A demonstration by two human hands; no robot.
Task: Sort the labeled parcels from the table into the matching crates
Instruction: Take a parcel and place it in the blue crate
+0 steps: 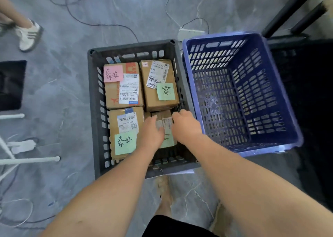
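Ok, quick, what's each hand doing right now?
Left hand: open, resting flat on the small brown cardboard parcel in the dark grey plastic crate.
Right hand: fingers curled round the same parcel.

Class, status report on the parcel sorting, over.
Left hand flat on small parcel, right hand gripping it. Parcel low in grey crate, three other parcels alongside. Blue crate to the right. Nothing blocking.

Looks like a makeshift parcel-sorting workroom: holds a grey crate of labelled cardboard parcels beside a blue crate on a grey marbled floor, with loose cables and a power strip.
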